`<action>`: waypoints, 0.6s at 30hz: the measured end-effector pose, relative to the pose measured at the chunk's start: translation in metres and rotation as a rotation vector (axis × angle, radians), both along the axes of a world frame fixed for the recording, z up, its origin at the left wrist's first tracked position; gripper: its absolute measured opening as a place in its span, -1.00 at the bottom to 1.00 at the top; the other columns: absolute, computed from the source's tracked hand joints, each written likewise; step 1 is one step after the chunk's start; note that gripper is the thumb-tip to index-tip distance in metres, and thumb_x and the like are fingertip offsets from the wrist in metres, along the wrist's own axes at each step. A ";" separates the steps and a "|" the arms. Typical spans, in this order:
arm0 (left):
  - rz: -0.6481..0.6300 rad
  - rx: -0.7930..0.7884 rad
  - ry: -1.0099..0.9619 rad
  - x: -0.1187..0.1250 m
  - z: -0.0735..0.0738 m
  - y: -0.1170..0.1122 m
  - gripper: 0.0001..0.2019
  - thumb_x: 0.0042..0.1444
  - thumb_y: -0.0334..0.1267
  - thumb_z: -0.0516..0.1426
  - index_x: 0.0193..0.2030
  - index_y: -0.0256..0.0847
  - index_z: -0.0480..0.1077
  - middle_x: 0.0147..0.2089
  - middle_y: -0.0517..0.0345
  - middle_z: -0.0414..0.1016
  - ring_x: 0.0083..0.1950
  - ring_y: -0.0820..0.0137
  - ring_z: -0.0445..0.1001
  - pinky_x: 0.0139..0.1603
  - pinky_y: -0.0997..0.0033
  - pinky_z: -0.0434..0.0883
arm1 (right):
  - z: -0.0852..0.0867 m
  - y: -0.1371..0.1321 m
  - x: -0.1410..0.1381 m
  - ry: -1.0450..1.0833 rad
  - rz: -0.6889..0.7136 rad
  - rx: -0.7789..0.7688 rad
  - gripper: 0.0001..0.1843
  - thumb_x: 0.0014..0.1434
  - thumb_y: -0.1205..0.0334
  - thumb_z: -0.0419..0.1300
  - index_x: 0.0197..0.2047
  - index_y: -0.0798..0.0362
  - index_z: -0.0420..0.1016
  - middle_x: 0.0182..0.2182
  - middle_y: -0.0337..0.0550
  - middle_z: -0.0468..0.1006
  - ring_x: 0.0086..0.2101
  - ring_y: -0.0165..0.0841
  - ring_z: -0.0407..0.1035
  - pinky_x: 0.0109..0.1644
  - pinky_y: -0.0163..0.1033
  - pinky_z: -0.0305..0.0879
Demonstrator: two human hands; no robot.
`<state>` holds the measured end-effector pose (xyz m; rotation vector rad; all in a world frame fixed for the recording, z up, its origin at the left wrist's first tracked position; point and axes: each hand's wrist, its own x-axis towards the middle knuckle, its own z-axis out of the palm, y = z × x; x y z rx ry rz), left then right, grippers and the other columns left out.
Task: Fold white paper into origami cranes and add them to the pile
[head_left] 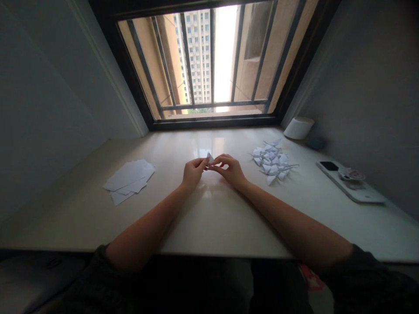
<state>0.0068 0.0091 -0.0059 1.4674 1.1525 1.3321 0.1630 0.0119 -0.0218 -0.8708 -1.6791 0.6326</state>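
My left hand (pixel 194 171) and my right hand (pixel 231 169) meet at the middle of the pale table (pixel 209 218), fingers pinched on a small folded white paper piece (pixel 210 157) held between them just above the surface. A loose stack of white paper sheets (pixel 129 179) lies to the left of my left hand. A pile of several folded white paper figures (pixel 272 160) lies to the right of my right hand.
A white cylindrical object (pixel 298 127) stands at the back right near the window (pixel 212 65). A small dark round thing (pixel 316 143) sits beside it. A phone in a white case (pixel 350 181) lies at the right by the wall.
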 end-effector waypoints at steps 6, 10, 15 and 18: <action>-0.027 0.013 -0.008 0.000 0.000 -0.001 -0.71 0.00 -0.01 0.21 -0.43 -0.22 0.55 -0.48 0.16 0.51 -0.43 0.44 0.39 -0.35 0.42 0.34 | 0.000 0.000 -0.003 0.126 0.026 -0.160 -0.65 -0.07 -0.12 0.35 -0.45 0.01 0.56 -0.41 -0.19 0.50 -0.39 -0.38 0.36 -0.35 -0.26 0.26; -0.036 0.019 -0.022 0.001 0.000 -0.002 -0.72 -0.01 -0.02 0.21 -0.42 -0.22 0.55 -0.47 0.15 0.52 -0.43 0.44 0.40 -0.34 0.42 0.35 | 0.000 0.001 -0.003 0.141 0.007 -0.186 -0.61 -0.09 -0.16 0.34 -0.50 0.02 0.52 -0.44 -0.20 0.48 -0.40 -0.38 0.35 -0.34 -0.26 0.26; -0.002 -0.006 -0.022 0.000 0.000 0.000 -0.71 0.01 -0.01 0.21 -0.40 -0.23 0.56 -0.44 0.11 0.55 -0.42 0.42 0.43 -0.35 0.41 0.35 | -0.003 0.003 -0.003 0.178 0.013 -0.229 -0.68 -0.08 -0.08 0.36 -0.43 0.01 0.59 -0.40 -0.16 0.57 -0.34 -0.32 0.42 -0.26 -0.22 0.30; 0.019 -0.012 -0.026 -0.001 0.000 0.001 -0.71 0.03 -0.02 0.20 -0.37 -0.23 0.56 -0.41 0.11 0.57 -0.43 0.43 0.43 -0.37 0.42 0.34 | -0.004 0.004 -0.004 0.215 0.030 -0.253 -0.70 -0.06 -0.06 0.35 -0.38 0.00 0.62 -0.34 -0.14 0.62 -0.29 -0.29 0.46 -0.23 -0.21 0.32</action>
